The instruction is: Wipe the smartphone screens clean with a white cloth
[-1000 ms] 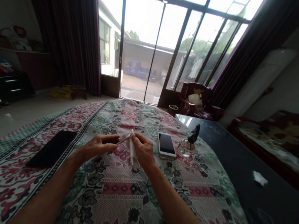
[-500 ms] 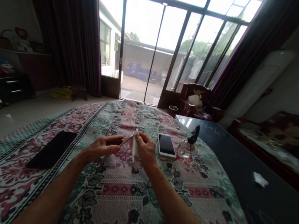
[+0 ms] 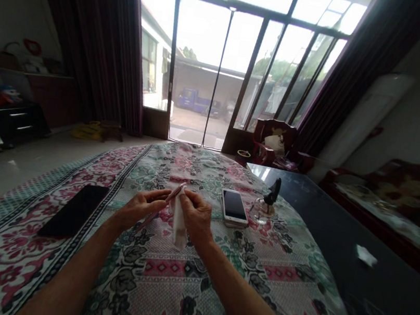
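Note:
My left hand (image 3: 142, 207) pinches a thin, flat, pinkish piece (image 3: 149, 220), seen nearly edge-on; its exact kind I cannot make out. In my right hand (image 3: 198, 217) is a white tissue (image 3: 179, 225), gripped between thumb and fingers and hanging down toward the tablecloth. The tissue's top meets the upper end of the flat piece, between the two hands. Both hands are just above the flowered tablecloth (image 3: 192, 278). Right of my right hand lies a white smartphone (image 3: 235, 205), on top of another flat thing.
A large black phone or tablet (image 3: 74, 211) lies at the left. Beyond the white smartphone stands a clear glass holder (image 3: 262, 211) with a black top. On the dark table (image 3: 326, 227) at the right lies a crumpled white tissue (image 3: 366, 255). Glass doors stand ahead.
My right hand has moved a little left and brought the tissue against the flat piece. The tissue hangs lower and farther left. My left hand has closed in slightly around the piece.

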The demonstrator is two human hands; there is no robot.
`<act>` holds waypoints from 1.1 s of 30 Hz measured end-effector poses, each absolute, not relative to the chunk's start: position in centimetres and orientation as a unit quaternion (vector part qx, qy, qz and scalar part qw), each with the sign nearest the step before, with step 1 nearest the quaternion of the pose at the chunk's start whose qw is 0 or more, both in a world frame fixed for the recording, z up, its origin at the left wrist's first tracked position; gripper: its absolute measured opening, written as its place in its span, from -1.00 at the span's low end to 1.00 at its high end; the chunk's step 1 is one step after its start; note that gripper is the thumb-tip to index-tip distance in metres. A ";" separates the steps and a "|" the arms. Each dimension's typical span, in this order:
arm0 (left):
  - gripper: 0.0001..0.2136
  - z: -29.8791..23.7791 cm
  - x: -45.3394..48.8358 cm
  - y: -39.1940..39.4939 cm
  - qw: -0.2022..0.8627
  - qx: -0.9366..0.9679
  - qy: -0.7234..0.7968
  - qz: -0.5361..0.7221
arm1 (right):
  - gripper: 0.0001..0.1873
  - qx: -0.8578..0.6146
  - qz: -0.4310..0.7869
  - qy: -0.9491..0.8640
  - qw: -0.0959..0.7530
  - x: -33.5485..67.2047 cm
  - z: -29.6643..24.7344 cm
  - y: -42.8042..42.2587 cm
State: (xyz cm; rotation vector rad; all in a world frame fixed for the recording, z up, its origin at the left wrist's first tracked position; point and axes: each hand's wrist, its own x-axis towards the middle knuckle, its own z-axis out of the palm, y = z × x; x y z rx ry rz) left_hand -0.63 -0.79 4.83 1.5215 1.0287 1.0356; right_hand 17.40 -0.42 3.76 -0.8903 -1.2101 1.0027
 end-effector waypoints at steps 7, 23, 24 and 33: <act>-0.39 5.0 0.0 -1.0 0.528 0.593 0.407 0.451 | -0.81 -0.379 0.313 -0.560 0.667 17.6 3.5 -0.3; -0.38 4.2 -0.2 -0.5 0.537 0.576 0.405 0.465 | -0.86 -0.371 0.291 -0.578 0.666 17.0 3.1 -0.6; -0.38 4.3 -0.2 -0.5 0.537 0.575 0.406 0.464 | -0.88 -0.363 0.293 -0.591 0.658 16.7 2.9 -0.9; -0.38 3.4 -0.4 0.0 0.535 0.578 0.391 0.477 | -0.84 -0.385 0.275 -0.575 0.668 17.8 4.1 -0.1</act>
